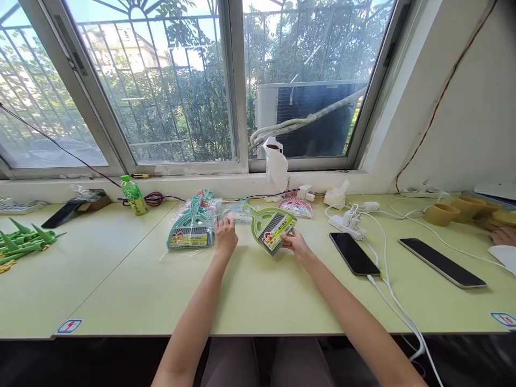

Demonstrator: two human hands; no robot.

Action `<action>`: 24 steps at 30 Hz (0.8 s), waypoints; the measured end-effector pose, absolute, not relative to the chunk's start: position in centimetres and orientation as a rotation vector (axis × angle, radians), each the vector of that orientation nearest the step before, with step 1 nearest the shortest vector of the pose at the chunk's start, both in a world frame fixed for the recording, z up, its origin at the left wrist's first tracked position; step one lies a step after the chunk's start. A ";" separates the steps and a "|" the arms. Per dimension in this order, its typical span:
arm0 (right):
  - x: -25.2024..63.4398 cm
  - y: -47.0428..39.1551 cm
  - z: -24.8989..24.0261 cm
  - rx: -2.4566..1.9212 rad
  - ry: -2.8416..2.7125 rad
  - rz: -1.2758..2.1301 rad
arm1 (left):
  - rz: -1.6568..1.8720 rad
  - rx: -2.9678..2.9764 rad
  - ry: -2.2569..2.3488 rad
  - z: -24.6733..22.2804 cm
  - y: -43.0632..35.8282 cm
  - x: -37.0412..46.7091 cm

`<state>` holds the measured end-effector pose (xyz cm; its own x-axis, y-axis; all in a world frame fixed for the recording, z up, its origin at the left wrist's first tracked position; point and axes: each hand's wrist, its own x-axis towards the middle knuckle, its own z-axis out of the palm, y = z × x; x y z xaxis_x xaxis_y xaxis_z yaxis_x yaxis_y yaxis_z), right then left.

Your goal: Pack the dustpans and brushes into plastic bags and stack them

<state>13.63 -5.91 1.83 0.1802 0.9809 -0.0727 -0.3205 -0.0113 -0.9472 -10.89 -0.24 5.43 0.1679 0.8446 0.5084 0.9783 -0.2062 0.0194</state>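
My right hand (297, 243) grips a light green mini dustpan and brush set (269, 228) by the lower right edge, its label facing up. The set is tilted a little above the table. My left hand (226, 236) is closed, fingers curled, just right of a stack of teal dustpan sets (189, 228) in clear plastic; whatever it pinches is hidden. Behind my hands lie a pale blue dustpan set (242, 208) and a pink dustpan set (296, 206), both in clear wrapping. Red-pink dustpans (206, 196) show behind the teal ones.
A green bottle (134, 196) stands at the back left, beyond green plastic pieces (24, 239). To the right lie a black phone (353, 253), a power strip (347, 223) with white cables and a dark tablet-like device (441, 262). Another person's hand (504, 236) shows at the right edge.
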 end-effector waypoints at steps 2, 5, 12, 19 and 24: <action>13.6 -5.8 1.9 -1.086 -0.810 1.233 | -0.565 -2.110 -1.703 5.3 -0.3 -10.8; 13.7 -5.8 1.9 -1.085 -0.796 1.230 | -0.562 -2.081 -1.652 5.1 -0.1 -10.9; 14.1 -5.8 1.9 -1.034 -0.835 1.201 | -0.580 -2.072 -1.687 4.8 0.4 -11.3; 14.2 -6.3 2.4 -0.949 -0.930 1.318 | -0.557 -2.084 -1.726 4.5 0.8 -11.6; 14.1 -6.7 2.7 -0.992 -1.021 1.383 | -0.534 -2.093 -1.774 4.4 0.9 -11.7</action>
